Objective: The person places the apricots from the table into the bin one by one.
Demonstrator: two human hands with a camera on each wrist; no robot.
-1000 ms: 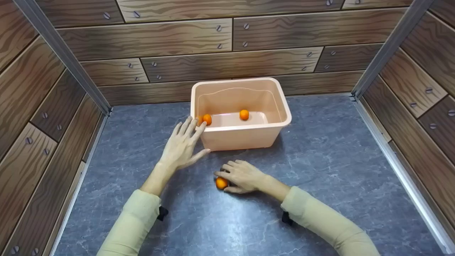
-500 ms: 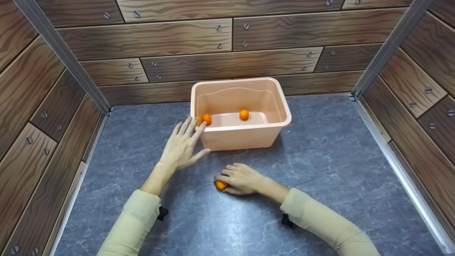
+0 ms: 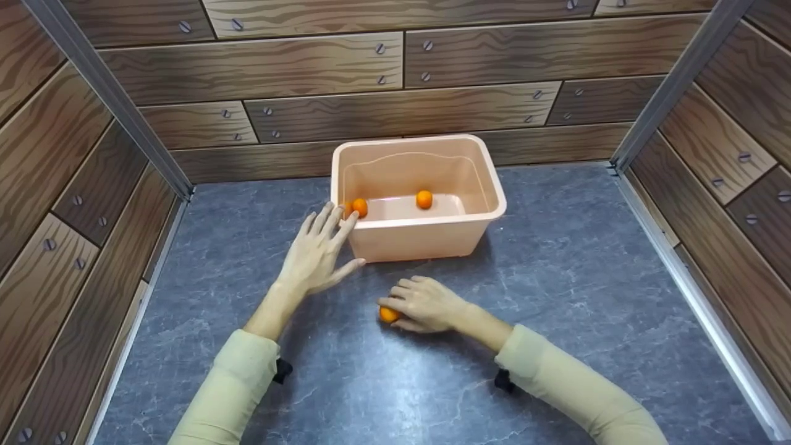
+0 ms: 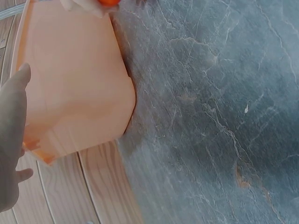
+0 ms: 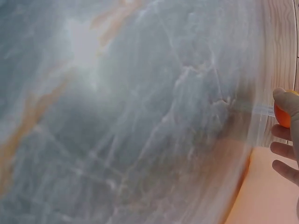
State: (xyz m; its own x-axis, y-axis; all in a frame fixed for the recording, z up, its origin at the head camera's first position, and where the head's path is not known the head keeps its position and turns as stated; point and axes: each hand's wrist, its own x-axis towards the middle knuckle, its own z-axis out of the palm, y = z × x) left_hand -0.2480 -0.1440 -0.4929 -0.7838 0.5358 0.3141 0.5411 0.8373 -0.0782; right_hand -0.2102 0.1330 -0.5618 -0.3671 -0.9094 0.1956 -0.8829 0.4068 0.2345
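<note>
My right hand (image 3: 431,305) pinches a small orange (image 3: 388,315) between thumb and fingers, in front of the peach-coloured plastic bin (image 3: 420,242). In the right wrist view this orange (image 5: 281,116) shows at the right edge, between the thumb and index finger, while the other fingers spread apart. My left hand (image 3: 313,256) lies with straight, spread fingers at the bin's front left corner, fingertips right at the rim. Inside the bin, one orange (image 3: 359,208) sits at the left wall with an orange patch beside it, and another orange (image 3: 424,199) sits near the middle.
The bin stands on a grey marbled floor (image 3: 575,278), close to the wood-patterned back wall (image 3: 321,65). Wood-patterned panels (image 3: 729,154) rise at both sides, with metal strips (image 3: 698,296) along their lower edges.
My right hand has closed its fingers and thumb on the orange and shifted it slightly right and toward the bin. The left hand and the bin have stayed in place.
</note>
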